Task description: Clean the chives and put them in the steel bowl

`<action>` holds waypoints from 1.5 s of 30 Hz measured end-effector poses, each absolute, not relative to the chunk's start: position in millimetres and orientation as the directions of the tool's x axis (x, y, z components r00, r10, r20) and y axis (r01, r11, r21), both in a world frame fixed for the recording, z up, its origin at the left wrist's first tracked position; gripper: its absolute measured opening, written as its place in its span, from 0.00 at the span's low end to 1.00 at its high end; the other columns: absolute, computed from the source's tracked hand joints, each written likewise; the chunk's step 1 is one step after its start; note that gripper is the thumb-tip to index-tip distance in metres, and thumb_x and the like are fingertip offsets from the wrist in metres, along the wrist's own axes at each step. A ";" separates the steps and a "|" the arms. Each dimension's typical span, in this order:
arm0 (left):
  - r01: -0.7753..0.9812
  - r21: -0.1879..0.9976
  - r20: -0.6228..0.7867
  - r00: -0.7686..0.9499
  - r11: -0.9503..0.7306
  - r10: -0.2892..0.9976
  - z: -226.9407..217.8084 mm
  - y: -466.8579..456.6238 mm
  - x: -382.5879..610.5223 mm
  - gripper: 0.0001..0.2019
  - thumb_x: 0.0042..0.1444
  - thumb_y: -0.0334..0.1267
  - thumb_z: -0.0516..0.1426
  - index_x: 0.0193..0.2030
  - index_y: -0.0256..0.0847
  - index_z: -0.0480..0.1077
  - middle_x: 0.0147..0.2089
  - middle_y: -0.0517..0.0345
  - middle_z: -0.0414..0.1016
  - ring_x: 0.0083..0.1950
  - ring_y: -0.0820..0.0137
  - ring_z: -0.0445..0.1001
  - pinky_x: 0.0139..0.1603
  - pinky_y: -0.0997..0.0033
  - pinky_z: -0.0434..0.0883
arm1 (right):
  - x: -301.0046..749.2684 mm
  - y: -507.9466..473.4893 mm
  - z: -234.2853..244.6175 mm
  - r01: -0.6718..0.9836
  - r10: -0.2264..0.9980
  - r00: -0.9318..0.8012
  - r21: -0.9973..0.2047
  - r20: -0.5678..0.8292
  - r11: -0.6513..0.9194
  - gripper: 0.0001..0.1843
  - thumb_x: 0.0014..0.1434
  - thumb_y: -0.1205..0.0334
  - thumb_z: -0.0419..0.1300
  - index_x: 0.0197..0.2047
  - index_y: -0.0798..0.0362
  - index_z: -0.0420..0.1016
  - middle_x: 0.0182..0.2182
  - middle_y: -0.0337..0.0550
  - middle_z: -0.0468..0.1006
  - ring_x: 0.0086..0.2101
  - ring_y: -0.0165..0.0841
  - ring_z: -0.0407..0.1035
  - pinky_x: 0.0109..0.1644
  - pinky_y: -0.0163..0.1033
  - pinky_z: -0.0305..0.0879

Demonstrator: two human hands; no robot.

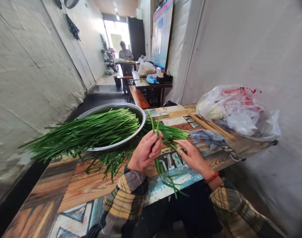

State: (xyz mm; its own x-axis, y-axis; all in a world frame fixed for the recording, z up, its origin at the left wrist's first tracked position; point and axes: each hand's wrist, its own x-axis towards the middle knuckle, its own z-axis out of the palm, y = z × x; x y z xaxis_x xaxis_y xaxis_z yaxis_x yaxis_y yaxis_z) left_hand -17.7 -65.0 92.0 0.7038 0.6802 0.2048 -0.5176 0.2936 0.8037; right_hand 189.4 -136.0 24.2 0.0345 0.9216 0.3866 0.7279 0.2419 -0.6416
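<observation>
My left hand [147, 150] is closed round a few garlic chives [163, 173], whose stems stick up above the fingers while the leaves hang down over the table's near edge. To its right, my right hand [190, 157] has its fingers spread and holds nothing that I can see. A metal basin [116, 145] at the left is heaped with long green chives [101, 127], their leaves trailing over its left rim. More loose chives [174, 131] lie on the table behind my hands, and others [113, 162] lie in front of the basin.
On the wood-patterned table [91, 178], a grey cloth [207, 137], wooden chopsticks [212, 127] and a clear plastic bag [237, 110] with pale contents lie at the right. Walls stand on both sides. Farther back, a person [126, 53] is at another table [151, 84].
</observation>
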 end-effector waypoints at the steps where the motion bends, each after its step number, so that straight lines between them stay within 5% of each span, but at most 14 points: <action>1: -0.473 0.838 0.184 0.716 0.274 0.673 90.0 -65.8 -14.2 0.08 0.61 0.42 0.55 0.38 0.38 0.67 0.18 0.69 0.58 0.13 0.83 0.49 0.14 0.83 0.51 | 187.8 -137.8 17.8 0.765 0.921 0.020 -0.599 0.389 0.237 0.21 0.63 0.58 0.51 0.58 0.49 0.67 0.52 0.48 0.71 0.51 0.38 0.66 0.58 0.46 0.61; 4: -0.326 0.929 0.112 0.699 0.175 0.706 82.6 -64.9 -4.9 0.12 0.57 0.45 0.57 0.33 0.36 0.66 0.23 0.64 0.64 0.18 0.82 0.58 0.17 0.82 0.55 | 188.5 -142.3 -3.9 0.853 0.916 0.099 -0.508 0.389 0.123 0.21 0.62 0.57 0.54 0.58 0.51 0.66 0.49 0.51 0.72 0.46 0.40 0.68 0.53 0.48 0.64; 8: -0.180 0.979 0.021 0.566 0.099 0.824 75.0 -63.3 -2.9 0.15 0.53 0.47 0.60 0.32 0.37 0.64 0.21 0.69 0.55 0.18 0.83 0.49 0.16 0.83 0.45 | 189.3 -143.7 -16.7 0.901 0.886 0.212 -0.433 0.411 -0.015 0.13 0.60 0.58 0.57 0.47 0.53 0.70 0.40 0.49 0.73 0.41 0.40 0.68 0.48 0.45 0.65; 12: -0.108 0.994 0.078 0.441 -0.033 0.894 80.8 -74.2 -23.8 0.15 0.55 0.50 0.58 0.33 0.40 0.62 0.20 0.72 0.48 0.18 0.82 0.44 0.18 0.81 0.45 | 186.3 -144.3 -13.5 0.920 0.890 0.217 -0.389 0.402 -0.048 0.06 0.60 0.58 0.57 0.37 0.52 0.70 0.36 0.48 0.73 0.40 0.40 0.67 0.47 0.43 0.63; 17: 0.256 0.919 0.212 0.318 -0.299 0.924 88.4 -92.7 -61.3 0.15 0.59 0.50 0.52 0.36 0.39 0.68 0.21 0.68 0.55 0.21 0.78 0.53 0.21 0.78 0.52 | 184.5 -144.7 -15.0 0.905 0.899 0.189 -0.425 0.396 -0.003 0.08 0.63 0.61 0.52 0.36 0.52 0.70 0.36 0.49 0.74 0.40 0.40 0.67 0.47 0.43 0.60; 23: 0.504 0.628 0.510 0.308 -0.593 0.803 74.7 -99.3 -68.0 0.13 0.62 0.44 0.50 0.32 0.40 0.70 0.32 0.57 0.68 0.35 0.69 0.67 0.37 0.70 0.65 | 190.1 -142.1 -14.7 0.635 0.918 0.217 -0.762 0.332 0.125 0.12 0.64 0.57 0.48 0.36 0.52 0.69 0.29 0.42 0.74 0.32 0.35 0.69 0.39 0.39 0.60; 29: 0.508 0.559 0.618 0.271 -0.655 0.738 76.9 -107.2 -53.8 0.12 0.64 0.42 0.49 0.38 0.40 0.71 0.40 0.53 0.70 0.41 0.67 0.69 0.44 0.68 0.67 | 199.5 -144.8 -11.2 0.259 0.936 0.167 -0.930 0.310 0.262 0.16 0.60 0.50 0.53 0.31 0.54 0.71 0.25 0.37 0.72 0.27 0.29 0.66 0.33 0.35 0.59; 35: 0.536 0.545 0.742 0.049 -0.645 0.668 90.0 -123.9 -46.6 0.13 0.64 0.42 0.47 0.41 0.41 0.71 0.40 0.55 0.70 0.44 0.67 0.69 0.47 0.68 0.65 | 199.1 -141.0 -17.3 -0.098 0.933 0.259 -0.954 0.251 0.283 0.16 0.50 0.50 0.63 0.35 0.55 0.75 0.29 0.38 0.74 0.31 0.29 0.65 0.38 0.35 0.61; 45: 0.473 0.638 0.527 0.307 -0.608 0.792 81.7 -113.0 -32.1 0.12 0.61 0.44 0.51 0.38 0.41 0.73 0.40 0.53 0.74 0.45 0.64 0.71 0.49 0.65 0.66 | 200.8 -138.1 -9.5 -0.301 0.914 0.340 -0.895 0.222 0.329 0.17 0.46 0.50 0.65 0.35 0.54 0.73 0.27 0.35 0.72 0.27 0.26 0.63 0.34 0.34 0.59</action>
